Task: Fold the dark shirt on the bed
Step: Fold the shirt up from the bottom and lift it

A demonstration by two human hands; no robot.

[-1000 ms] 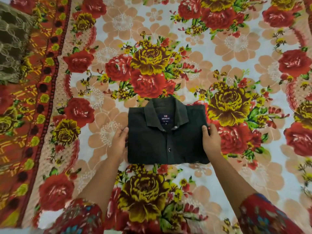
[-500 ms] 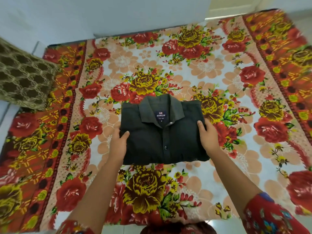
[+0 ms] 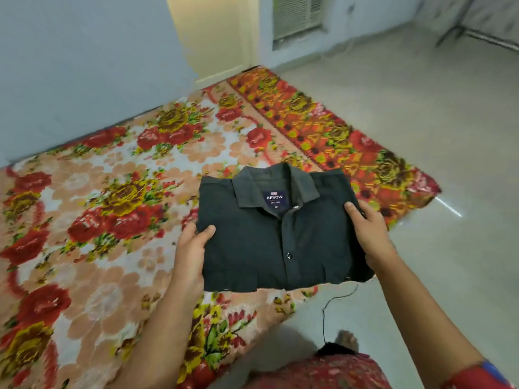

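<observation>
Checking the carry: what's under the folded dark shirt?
The left hand and right hand grip the dark shirt, thumbs on top; fingers beneath are hidden. Below: floral bedspread edge, grey floor.

The dark shirt (image 3: 252, 248) is matt woven cloth with small glossy buttons (image 3: 289, 256). The floral bedsheet (image 3: 84, 220) at left is soft, matt printed cloth. The floor (image 3: 421, 122) at right looks smooth and glossy; the upper-left wall (image 3: 84, 66) is matt paint

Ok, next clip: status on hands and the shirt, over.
Left hand and right hand each grip a side of the dark shirt. Shirt folded, collar up, held over the bed corner. Nothing in the way.
</observation>
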